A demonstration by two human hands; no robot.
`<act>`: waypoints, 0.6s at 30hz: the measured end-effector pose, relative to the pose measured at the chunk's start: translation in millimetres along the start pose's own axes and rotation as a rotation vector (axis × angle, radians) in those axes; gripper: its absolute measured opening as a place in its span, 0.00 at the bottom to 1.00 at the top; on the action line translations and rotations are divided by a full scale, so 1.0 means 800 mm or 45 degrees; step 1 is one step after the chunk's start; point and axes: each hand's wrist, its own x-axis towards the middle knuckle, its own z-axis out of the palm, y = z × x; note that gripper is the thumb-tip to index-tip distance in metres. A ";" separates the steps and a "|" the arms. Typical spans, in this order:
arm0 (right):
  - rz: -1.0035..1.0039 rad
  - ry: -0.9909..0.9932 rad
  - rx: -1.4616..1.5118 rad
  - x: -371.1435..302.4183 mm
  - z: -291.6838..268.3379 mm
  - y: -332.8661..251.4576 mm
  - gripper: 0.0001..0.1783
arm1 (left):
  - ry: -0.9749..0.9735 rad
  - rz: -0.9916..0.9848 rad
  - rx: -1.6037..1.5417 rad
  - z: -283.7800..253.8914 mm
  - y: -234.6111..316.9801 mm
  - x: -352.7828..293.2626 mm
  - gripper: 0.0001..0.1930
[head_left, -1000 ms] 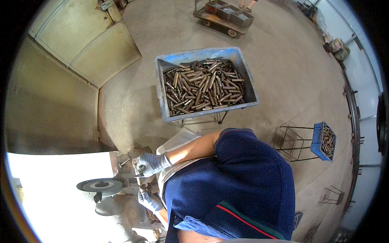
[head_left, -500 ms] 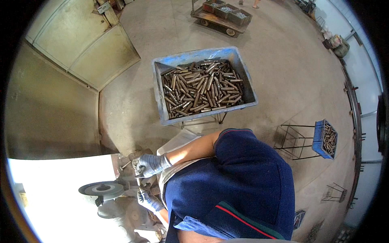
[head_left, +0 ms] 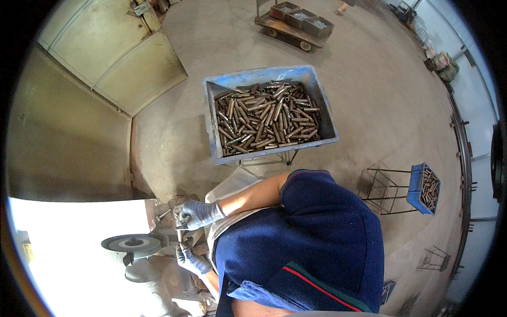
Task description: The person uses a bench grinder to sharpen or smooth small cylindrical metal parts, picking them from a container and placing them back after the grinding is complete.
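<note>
A short metal tube (head_left: 180, 235) is held between my two gloved hands, beside a grinding wheel (head_left: 132, 242). My right hand (head_left: 196, 214), the upper one here, has its fingers closed around the tube's upper end. Below it, my left hand (head_left: 191, 259) pinches the lower end, its fingertips partly in shadow. The tube is apart from the wheel's rim. A large blue bin (head_left: 272, 154) behind my right arm is heaped with metal tubes (head_left: 264, 116).
A smaller blue crate (head_left: 416, 187) of metal pieces sits on a wire stand at the right. At the back is a cart (head_left: 290, 31) carrying open boxes. Tall metal panels (head_left: 68, 127) stand at left. A person's foot (head_left: 339, 11) shows at the top.
The view has shifted slightly, so the bin and cart sit a little lower and further right. Both hands keep nearly the same pose on the tube. The person at the back has moved right.
</note>
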 end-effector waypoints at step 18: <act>0.182 -0.027 0.364 -0.009 0.028 0.019 0.11 | 0.105 -0.047 -0.154 -0.016 -0.004 0.008 0.12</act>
